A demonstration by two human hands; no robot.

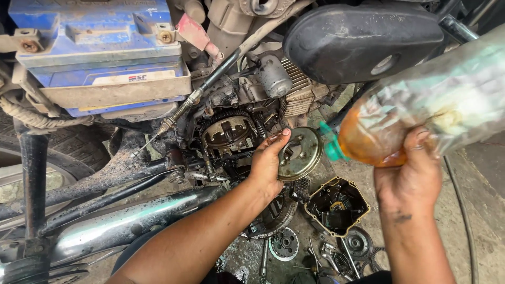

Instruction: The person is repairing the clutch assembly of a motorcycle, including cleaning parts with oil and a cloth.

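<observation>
The left hand (269,164) grips a round metal clutch plate (300,153) beside the open engine (231,134). The right hand (407,179) tilts a plastic bottle (421,113) of orange liquid, its green cap (330,144) just beside the plate. Loose parts (336,205) lie on the floor below both hands.

Dull grey metal disc (300,153), clear glossy plastic bottle (421,113) (smeared), shiny chrome exhaust pipe (126,223).

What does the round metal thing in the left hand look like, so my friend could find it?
Find the open motorcycle engine under the blue battery. Just right of it, the left hand holds a round metal plate. Unlike the toothed gears on the ground, it is a smooth grey dish with small holes.
</observation>
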